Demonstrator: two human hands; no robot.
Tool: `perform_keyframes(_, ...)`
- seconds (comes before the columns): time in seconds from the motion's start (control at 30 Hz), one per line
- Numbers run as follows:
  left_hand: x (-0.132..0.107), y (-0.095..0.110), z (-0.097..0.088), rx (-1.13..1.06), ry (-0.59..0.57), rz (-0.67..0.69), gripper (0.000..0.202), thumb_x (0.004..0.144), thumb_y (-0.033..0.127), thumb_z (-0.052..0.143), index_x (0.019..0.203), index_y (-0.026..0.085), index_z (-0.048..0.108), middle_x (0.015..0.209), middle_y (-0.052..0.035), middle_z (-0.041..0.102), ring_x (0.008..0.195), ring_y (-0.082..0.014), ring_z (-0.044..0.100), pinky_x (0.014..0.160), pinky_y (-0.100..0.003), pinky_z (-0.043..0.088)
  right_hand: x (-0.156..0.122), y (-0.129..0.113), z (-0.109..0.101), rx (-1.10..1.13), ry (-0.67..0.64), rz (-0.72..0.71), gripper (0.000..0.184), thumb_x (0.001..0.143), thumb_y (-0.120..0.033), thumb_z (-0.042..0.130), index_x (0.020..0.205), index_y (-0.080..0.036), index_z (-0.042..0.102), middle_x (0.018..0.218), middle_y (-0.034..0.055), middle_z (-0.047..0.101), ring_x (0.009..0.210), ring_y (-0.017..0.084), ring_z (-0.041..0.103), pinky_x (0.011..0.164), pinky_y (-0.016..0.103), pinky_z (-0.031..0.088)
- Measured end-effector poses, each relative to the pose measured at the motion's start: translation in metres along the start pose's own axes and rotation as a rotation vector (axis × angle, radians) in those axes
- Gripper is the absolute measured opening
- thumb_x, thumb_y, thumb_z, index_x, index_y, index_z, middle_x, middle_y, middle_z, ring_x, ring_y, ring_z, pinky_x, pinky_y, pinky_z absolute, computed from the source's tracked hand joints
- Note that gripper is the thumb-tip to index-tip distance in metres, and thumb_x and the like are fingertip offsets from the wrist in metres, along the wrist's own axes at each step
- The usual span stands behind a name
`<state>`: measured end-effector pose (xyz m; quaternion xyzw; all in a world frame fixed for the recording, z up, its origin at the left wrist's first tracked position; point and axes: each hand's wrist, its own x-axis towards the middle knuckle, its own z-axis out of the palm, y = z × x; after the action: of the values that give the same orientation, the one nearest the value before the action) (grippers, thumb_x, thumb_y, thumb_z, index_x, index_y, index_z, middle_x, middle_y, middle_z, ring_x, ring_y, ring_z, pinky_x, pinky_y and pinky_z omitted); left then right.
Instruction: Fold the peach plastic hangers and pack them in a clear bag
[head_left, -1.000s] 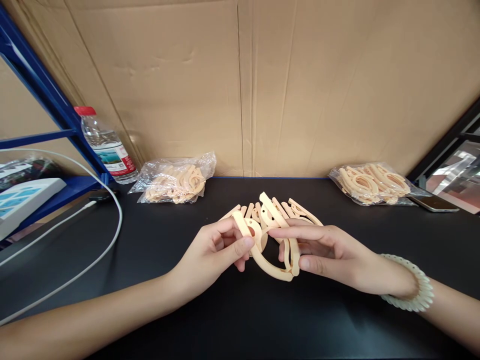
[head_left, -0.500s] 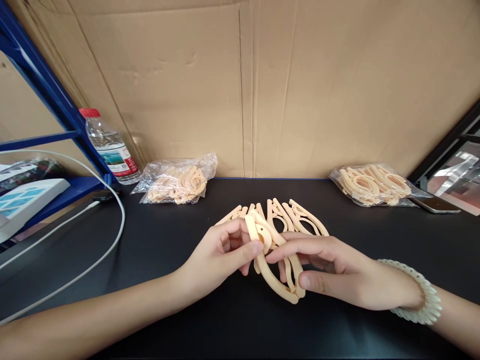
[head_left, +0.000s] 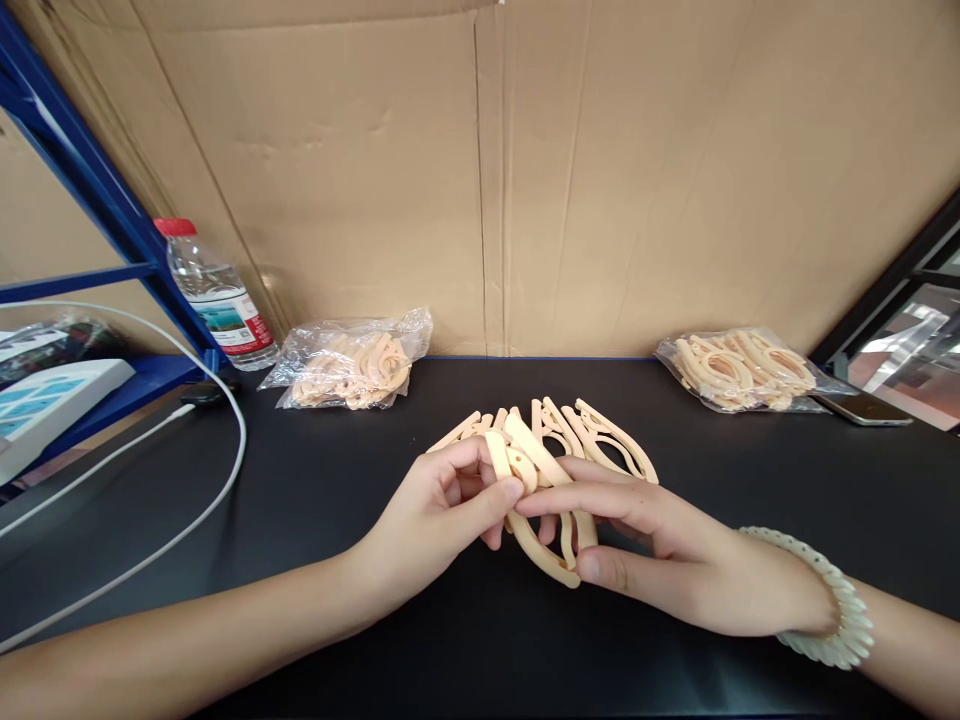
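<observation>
Head view: one jointed beige piece (head_left: 541, 556) is gripped by the left hand (head_left: 442, 510) and the right hand (head_left: 660, 545), judged part-folded. Loose pieces (head_left: 562, 425) are laid just beyond on the worktop (head_left: 465, 650); farther off, filled bags (head_left: 352, 370) are left.

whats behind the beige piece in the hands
Beyond the held piece, other beige pieces lie fanned out on the black table, their far ends showing. The left hand, right hand and held piece hide some near parts, so their number can't be told.
</observation>
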<state>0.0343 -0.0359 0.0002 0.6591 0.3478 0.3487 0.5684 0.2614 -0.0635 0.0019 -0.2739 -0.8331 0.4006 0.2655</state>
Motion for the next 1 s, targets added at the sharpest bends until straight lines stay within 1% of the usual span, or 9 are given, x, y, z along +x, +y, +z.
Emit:
perform_keyframes(0.13, 0.001, 0.001, -0.003, -0.051, 0.01, 0.062, 0.021, 0.086, 0.03, 0.064, 0.1, 0.015, 0.061, 0.076, -0.0012, 0.064, 0.06, -0.0101, 0.057, 0.062, -0.025, 0.05, -0.002, -0.001, -0.005, 0.024, 0.042, 0.038, 0.043, 0.097, -0.029, 0.052, 0.14, -0.029, 0.048, 0.124, 0.0061, 0.06, 0.126, 0.023, 0.048, 0.112, 0.045, 0.032)
perform_keyframes(0.23, 0.002, -0.002, -0.006, 0.004, 0.058, 0.132, 0.022, 0.086, 0.026, 0.063, 0.106, 0.017, 0.059, 0.075, 0.0008, 0.062, 0.066, -0.012, 0.061, 0.066, -0.026, 0.053, -0.002, -0.003, -0.016, 0.085, 0.183, 0.089, 0.04, 0.095, -0.034, 0.054, 0.135, -0.029, 0.053, 0.121, 0.0059, 0.062, 0.127, 0.025, 0.047, 0.111, 0.046, 0.035)
perform_keyframes(0.33, 0.002, -0.005, -0.01, 0.256, 0.071, 0.21, 0.013, 0.088, 0.022, 0.057, 0.1, 0.018, 0.062, 0.081, -0.0013, 0.064, 0.074, -0.0144, 0.064, 0.073, -0.028, 0.053, -0.003, -0.001, -0.036, 0.065, 0.366, 0.176, 0.038, 0.093, -0.043, 0.057, 0.127, -0.029, 0.061, 0.121, 0.0058, 0.063, 0.123, 0.028, 0.052, 0.105, 0.044, 0.041)
perform_keyframes(0.4, 0.001, -0.007, -0.014, 0.512, 0.027, 0.308, 0.016, 0.09, 0.02, 0.054, 0.102, 0.019, 0.063, 0.089, -0.004, 0.067, 0.085, -0.0169, 0.065, 0.081, -0.031, 0.052, -0.007, 0.004, -0.053, 0.01, 0.397, 0.286, 0.042, 0.09, -0.051, 0.058, 0.124, -0.027, 0.064, 0.122, 0.0068, 0.064, 0.12, 0.029, 0.054, 0.104, 0.045, 0.043)
perform_keyframes(0.47, 0.0, -0.008, -0.018, 0.77, -0.062, 0.442, 0.022, 0.09, 0.022, 0.054, 0.111, 0.02, 0.062, 0.104, -0.0076, 0.069, 0.103, -0.021, 0.062, 0.095, -0.037, 0.047, -0.012, 0.012, -0.071, -0.065, 0.34, 0.424, 0.047, 0.087, -0.057, 0.059, 0.119, -0.025, 0.068, 0.119, 0.0078, 0.066, 0.117, 0.031, 0.055, 0.103, 0.046, 0.043)
perform_keyframes(0.53, -0.002, -0.007, -0.023, 0.982, -0.168, 0.531, 0.037, 0.089, 0.028, 0.057, 0.125, 0.021, 0.057, 0.125, -0.0107, 0.062, 0.123, -0.0267, 0.051, 0.109, -0.045, 0.034, -0.016, 0.022, -0.085, -0.114, 0.257, 0.518, 0.048, 0.085, -0.061, 0.059, 0.114, -0.024, 0.071, 0.113, 0.0078, 0.069, 0.111, 0.031, 0.058, 0.101, 0.047, 0.045)
perform_keyframes(0.63, -0.003, -0.009, -0.027, 1.18, -0.305, 0.51, 0.061, 0.085, 0.041, 0.062, 0.141, 0.026, 0.044, 0.148, -0.0103, 0.043, 0.14, -0.0345, 0.032, 0.117, -0.057, 0.014, -0.02, 0.035, -0.093, -0.142, 0.2, 0.547, 0.049, 0.083, -0.063, 0.058, 0.108, -0.024, 0.073, 0.106, 0.0077, 0.071, 0.104, 0.031, 0.061, 0.094, 0.045, 0.048)
perform_keyframes(0.77, -0.004, -0.015, -0.031, 1.232, -0.371, 0.441, 0.065, 0.087, 0.051, 0.057, 0.146, 0.031, 0.038, 0.153, -0.0088, 0.037, 0.144, -0.0365, 0.024, 0.117, -0.059, 0.009, -0.019, 0.045, -0.089, -0.192, 0.2, 0.517, 0.051, 0.085, -0.063, 0.056, 0.114, -0.024, 0.07, 0.113, 0.007, 0.068, 0.108, 0.031, 0.058, 0.095, 0.044, 0.047)
perform_keyframes(1.0, -0.004, -0.022, -0.031, 1.255, -0.367, 0.441, 0.061, 0.091, 0.051, 0.051, 0.146, 0.028, 0.038, 0.152, -0.0107, 0.039, 0.144, -0.0359, 0.025, 0.117, -0.058, 0.007, -0.018, 0.042, -0.087, -0.293, 0.097, 0.521, 0.055, 0.089, -0.063, 0.05, 0.122, -0.022, 0.062, 0.119, 0.0069, 0.064, 0.11, 0.03, 0.057, 0.092, 0.04, 0.045)
